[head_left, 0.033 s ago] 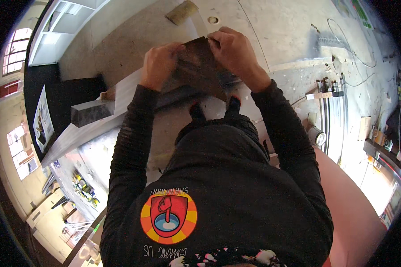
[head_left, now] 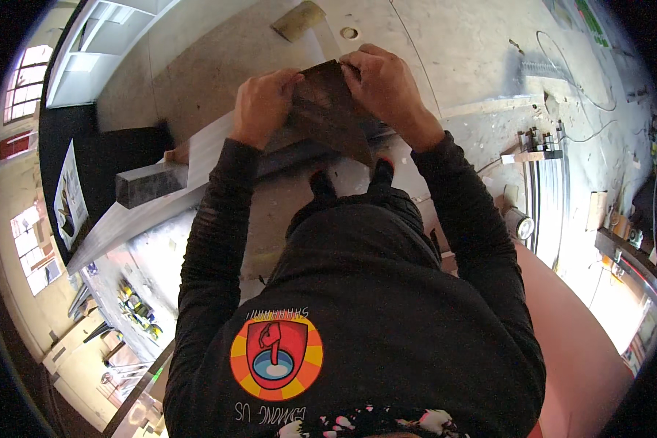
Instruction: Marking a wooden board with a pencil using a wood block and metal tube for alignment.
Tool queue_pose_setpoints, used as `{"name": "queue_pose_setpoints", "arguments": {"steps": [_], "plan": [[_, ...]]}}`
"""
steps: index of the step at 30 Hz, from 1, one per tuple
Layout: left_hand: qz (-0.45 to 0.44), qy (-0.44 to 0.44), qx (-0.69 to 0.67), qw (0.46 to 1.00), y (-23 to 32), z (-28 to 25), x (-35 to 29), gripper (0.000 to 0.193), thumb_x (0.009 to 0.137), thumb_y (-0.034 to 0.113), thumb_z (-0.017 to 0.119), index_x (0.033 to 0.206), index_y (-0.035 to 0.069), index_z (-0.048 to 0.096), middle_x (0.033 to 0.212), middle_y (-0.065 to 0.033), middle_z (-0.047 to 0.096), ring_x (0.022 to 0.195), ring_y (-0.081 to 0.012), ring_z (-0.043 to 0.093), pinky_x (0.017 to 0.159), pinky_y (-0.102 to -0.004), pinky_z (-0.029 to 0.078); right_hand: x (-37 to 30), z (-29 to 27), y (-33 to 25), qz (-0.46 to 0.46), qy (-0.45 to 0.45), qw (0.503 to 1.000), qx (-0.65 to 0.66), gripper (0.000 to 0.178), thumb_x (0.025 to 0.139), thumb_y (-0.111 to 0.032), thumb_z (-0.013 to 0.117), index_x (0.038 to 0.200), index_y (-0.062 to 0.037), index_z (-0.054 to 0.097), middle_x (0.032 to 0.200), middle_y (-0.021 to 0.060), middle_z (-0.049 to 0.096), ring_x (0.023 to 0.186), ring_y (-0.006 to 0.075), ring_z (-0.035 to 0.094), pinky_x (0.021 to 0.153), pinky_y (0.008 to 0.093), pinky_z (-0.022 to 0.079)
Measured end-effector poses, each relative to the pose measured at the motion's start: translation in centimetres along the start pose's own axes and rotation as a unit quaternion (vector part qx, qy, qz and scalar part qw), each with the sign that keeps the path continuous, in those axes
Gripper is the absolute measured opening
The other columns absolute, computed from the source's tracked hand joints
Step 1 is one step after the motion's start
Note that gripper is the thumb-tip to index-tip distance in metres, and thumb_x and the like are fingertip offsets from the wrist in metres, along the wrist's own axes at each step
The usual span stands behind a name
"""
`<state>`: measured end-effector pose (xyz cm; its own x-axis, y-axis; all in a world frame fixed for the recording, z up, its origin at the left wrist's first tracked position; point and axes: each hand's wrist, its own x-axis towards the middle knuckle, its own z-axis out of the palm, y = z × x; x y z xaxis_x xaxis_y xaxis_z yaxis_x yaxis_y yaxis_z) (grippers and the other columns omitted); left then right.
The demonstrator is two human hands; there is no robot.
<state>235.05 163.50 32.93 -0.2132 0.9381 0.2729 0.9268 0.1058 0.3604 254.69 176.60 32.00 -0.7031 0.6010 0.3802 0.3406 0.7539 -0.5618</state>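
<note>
A thin, dark brown sheet (head_left: 332,109), which resembles sandpaper, hangs between my hands in front of my body. My left hand (head_left: 265,104) is closed on its left upper edge, thumb and fingers pinched together. At the top right corner my right hand (head_left: 381,82) pinches the sheet in the same way, its fingertips next to the upper edge. The sheet's lower end tapers to a corner above my feet. My fingers hide parts of both side edges.
A pale board (head_left: 204,157) with a grey rectangular block (head_left: 152,185) on it lies to the left. Beyond my hands, a yellowish roll (head_left: 298,20) rests on the stained floor (head_left: 482,58). A rack with small bottles (head_left: 534,155) is at the right, near a large pink surface (head_left: 569,328).
</note>
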Motion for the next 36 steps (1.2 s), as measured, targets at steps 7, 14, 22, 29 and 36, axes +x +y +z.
{"name": "queue_pose_setpoints", "arguments": {"steps": [7,14,22,29,36], "plan": [[-0.002,-0.001,-0.001,1.0,0.0,0.2,0.1,0.018,0.097,0.021,0.065,0.102,0.009,0.078,0.092,-0.0213,0.073,0.085,-0.0415,0.071,0.074,-0.0493,0.057,0.1,0.4,0.2,-0.014,-0.027,0.999,-0.031,0.014,0.093,-0.013,0.069,0.101,-0.0032,0.076,0.098,0.0138,0.071,0.089,0.0368,0.071,0.08,0.0432,0.058],[-0.009,-0.009,0.002,1.0,-0.4,0.1,0.0,0.018,0.094,0.018,0.066,0.103,0.01,0.08,0.094,-0.0198,0.074,0.086,-0.0407,0.072,0.077,-0.049,0.057,-1.9,-3.2,-2.0,-0.076,-0.119,0.988,-0.059,0.012,0.086,-0.01,0.061,0.083,-0.0007,0.068,0.089,0.0202,0.068,0.086,0.0404,0.071,0.08,0.0486,0.06],[0.004,-0.005,-0.017,1.0,-0.4,0.2,0.2,0.018,0.093,0.018,0.067,0.103,0.01,0.08,0.096,-0.0193,0.075,0.088,-0.0401,0.072,0.079,-0.048,0.057,0.2,-0.1,0.0,-0.064,0.002,0.998,-0.023,0.01,0.09,-0.005,0.066,0.093,0.0013,0.073,0.092,0.0188,0.07,0.083,0.0387,0.07,0.077,0.046,0.057],[-0.007,-0.013,-0.006,1.0,-0.1,0.1,0.0,0.019,0.094,0.019,0.066,0.103,0.009,0.08,0.096,-0.0201,0.074,0.088,-0.0406,0.072,0.078,-0.0484,0.057,-0.3,-2.4,-0.3,-0.065,-0.087,0.993,-0.036,0.01,0.09,-0.006,0.066,0.093,0.0003,0.073,0.091,0.0205,0.07,0.085,0.0395,0.07,0.079,0.0464,0.057],[-0.002,-0.012,-0.021,1.0,-0.4,0.3,0.2,0.02,0.094,0.021,0.066,0.102,0.009,0.079,0.094,-0.0183,0.075,0.086,-0.04,0.072,0.077,-0.0485,0.057,-2.6,-0.1,-0.9,-0.072,-0.058,0.996,0.018,0.013,0.092,-0.011,0.068,0.095,-0.0003,0.074,0.087,0.0187,0.07,0.081,0.0372,0.07,0.076,0.0432,0.057]]}}
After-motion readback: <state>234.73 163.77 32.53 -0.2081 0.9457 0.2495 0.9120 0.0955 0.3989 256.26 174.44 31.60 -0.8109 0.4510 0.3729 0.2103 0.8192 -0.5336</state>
